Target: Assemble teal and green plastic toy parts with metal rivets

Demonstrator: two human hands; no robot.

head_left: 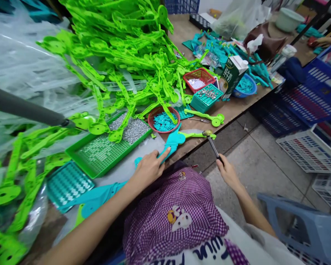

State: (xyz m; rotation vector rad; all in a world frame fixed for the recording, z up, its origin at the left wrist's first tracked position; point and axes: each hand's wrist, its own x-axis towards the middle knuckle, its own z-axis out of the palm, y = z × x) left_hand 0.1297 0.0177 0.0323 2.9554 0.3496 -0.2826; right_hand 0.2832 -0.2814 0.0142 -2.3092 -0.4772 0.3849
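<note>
My left hand (151,166) presses and grips a teal plastic part (174,140) at the table's front edge, index finger laid along it. A lime-green plastic arm (193,134) extends from its right end. In my right hand (226,170) is a hammer (214,148) with a dark handle. Its yellowish head is over the green arm's far end; whether they touch I cannot tell. Just behind the teal part stands a round red-brown basket (149,123) of small teal pieces. Another teal part (99,195) lies near my left forearm.
A tall heap of lime-green arms (121,48) fills the back left. A green tray (102,167) holds small metal pieces. Teal trays (201,105), a red basket (187,81) and a milk carton (231,77) stand to the right. Blue crates (311,92) and a stool (306,221) are on the floor side.
</note>
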